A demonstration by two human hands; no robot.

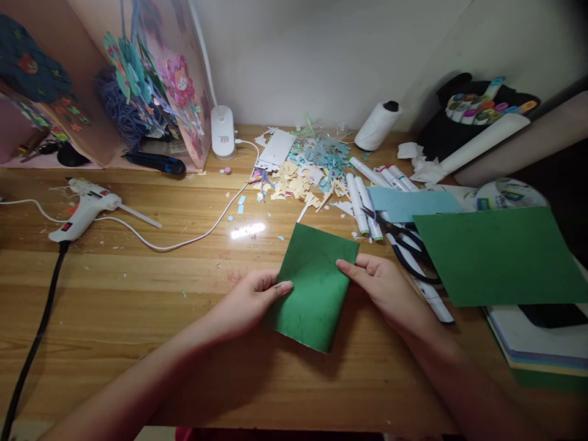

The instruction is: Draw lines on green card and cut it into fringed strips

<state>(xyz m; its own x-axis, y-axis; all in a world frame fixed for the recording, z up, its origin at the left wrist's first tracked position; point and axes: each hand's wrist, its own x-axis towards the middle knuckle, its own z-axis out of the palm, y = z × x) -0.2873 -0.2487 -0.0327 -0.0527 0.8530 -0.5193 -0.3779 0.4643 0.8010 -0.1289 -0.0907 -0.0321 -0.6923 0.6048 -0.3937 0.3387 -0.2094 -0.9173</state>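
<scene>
A rectangular piece of green paper (315,300) is held between my two hands, tilted above the wooden table. Its lower right edge curves, and whether it is folded I cannot tell. My left hand (260,297) grips its left edge, thumb on top and the other fingers partly hidden beneath. On the opposite edge my right hand (376,275) pinches the paper, thumb on its face and fingers behind. Black-handled scissors (413,245) lie to the right, near my right hand. A larger green sheet (500,257) rests farther right.
Paper scraps (303,177) lie heaped at the back, beside white markers (358,205). A white glue gun (85,205) lies left with its cable. A blue-black utility knife (156,163) sits by the decorated pink box (188,116). At right are stacked coloured paper (542,343) and a marker holder (436,131).
</scene>
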